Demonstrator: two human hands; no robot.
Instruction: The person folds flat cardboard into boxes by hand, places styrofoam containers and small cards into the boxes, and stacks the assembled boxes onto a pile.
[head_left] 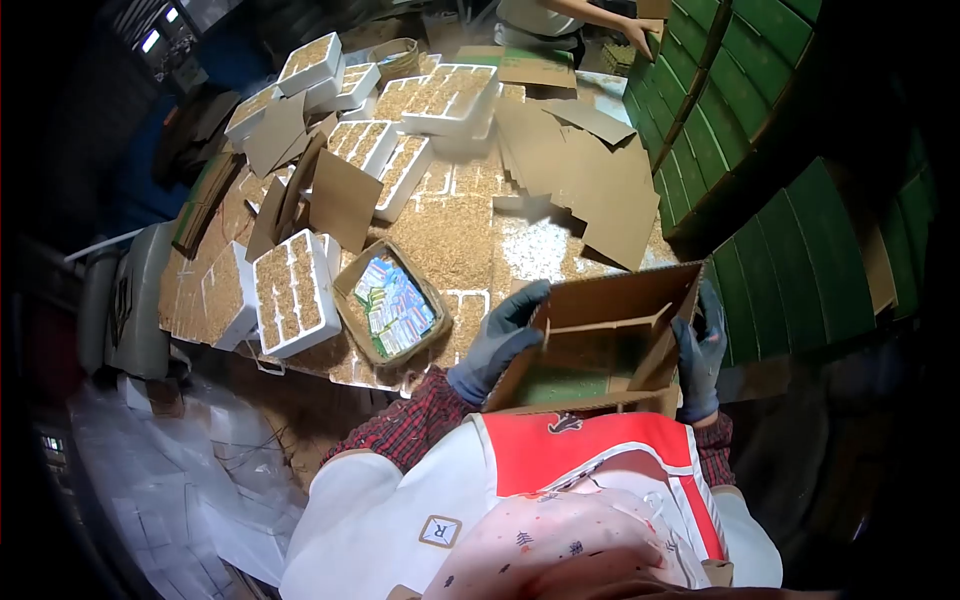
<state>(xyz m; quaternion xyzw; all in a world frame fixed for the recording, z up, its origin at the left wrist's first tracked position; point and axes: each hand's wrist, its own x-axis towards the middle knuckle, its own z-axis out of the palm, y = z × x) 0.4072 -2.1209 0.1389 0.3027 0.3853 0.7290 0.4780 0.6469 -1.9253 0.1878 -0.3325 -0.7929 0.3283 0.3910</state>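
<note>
Brown cardboard: your open box [600, 345] sat at four o'clock from mid-view, mouth turned up toward you. Looked light, fairly stiff, not slippery; thin walls seemed likely to bow if squeezed hard. Opposite sides near the rim seemed the best hold. Hands apart, both clamped on it: gloved left hand [497, 340] on its nine o'clock wall, fingers toward one; gloved right hand [702, 350] on its three o'clock wall, fingers toward twelve.

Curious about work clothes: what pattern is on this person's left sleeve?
The left sleeve is red-and-dark checked; the head view shows it.
</note>
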